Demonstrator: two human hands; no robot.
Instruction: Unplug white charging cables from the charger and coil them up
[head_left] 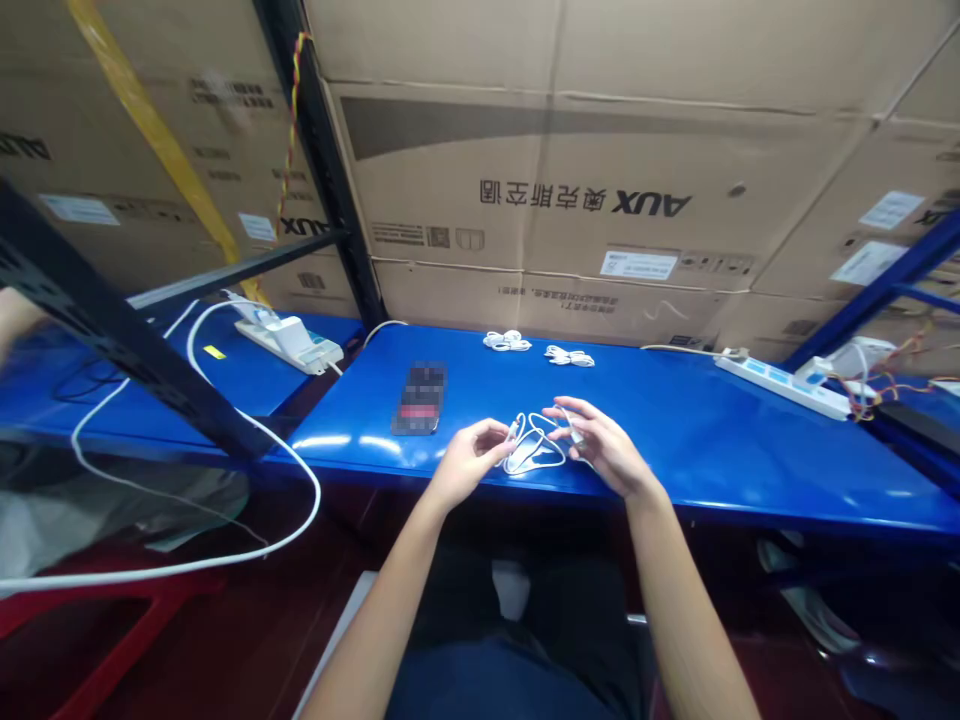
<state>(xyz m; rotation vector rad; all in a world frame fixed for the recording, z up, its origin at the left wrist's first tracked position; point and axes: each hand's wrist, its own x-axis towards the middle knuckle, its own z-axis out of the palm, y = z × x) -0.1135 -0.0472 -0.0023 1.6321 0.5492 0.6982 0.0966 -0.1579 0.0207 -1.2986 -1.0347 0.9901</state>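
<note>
A loose white cable (536,455) lies in loops near the front edge of the blue table (697,440). From the left, my left hand (474,455) pinches one end of it between thumb and fingers. On the other side my right hand (596,445) has its fingers curled around the cable, with a pale connector showing at the fingers. Two coiled white cables, one (507,341) and another (568,357), rest farther back. A dark phone-like object (421,398), its face blurred out, lies left of my hands.
Stacked cardboard boxes (517,230) form a wall behind the table. Power strips sit at right (784,388) and left (289,345). A dark metal post (135,330) and a thick white cord (315,500) stand at the left. Part of another person's arm (19,315) shows at the left edge.
</note>
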